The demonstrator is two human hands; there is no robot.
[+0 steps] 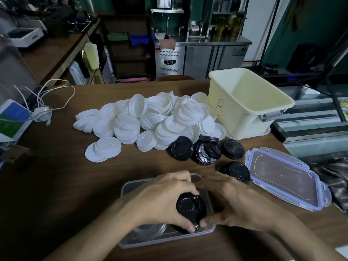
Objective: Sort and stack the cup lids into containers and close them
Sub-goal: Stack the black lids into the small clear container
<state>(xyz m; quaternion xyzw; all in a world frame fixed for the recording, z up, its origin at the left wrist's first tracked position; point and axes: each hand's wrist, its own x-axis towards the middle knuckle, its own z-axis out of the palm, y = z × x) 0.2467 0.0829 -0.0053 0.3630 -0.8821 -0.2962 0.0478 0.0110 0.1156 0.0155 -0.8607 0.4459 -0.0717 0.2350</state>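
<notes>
Black lid stack (191,206) is at 6 o'clock of frame, tipped on its side, over/into the clear tub (131,243). Can't tell if it's bottomed out. Left hand (165,200) is wrapped round the stack, thumb under the near end. Right hand (241,204) has its thumb on the near rim; fingers are partly hidden behind the left, but it reads as clasping the stack too. Clear lids (150,230) already lie in the tub's 7 o'clock corner.

Risks (est.):
- The stack is tilted, so on release it prob fans apart or rolls onto the clear lids and the sorts get mixed.
- The tub looks light. A sideways push while seating the stack could skid it.
- If the stack lies too high, the snap cover (282,176) at 3 o'clock won't latch.
- Loose black lids (180,150) at 1 o'clock of the tub are still outside, so room is needed for them.

Surface: brown wood table (56,176). White lids (150,117) are heaped at 12 o'clock. The cream bin (248,102) marked "B" stands at 1–2 o'clock, empty as far as visible, on what looks like its own cover. White cable w/ charger (41,110) lies at 10 o'clock.

Room: dim, green walls, steel fridge counter (197,57) at far 12 o'clock, wood counter along 10–11.
</notes>
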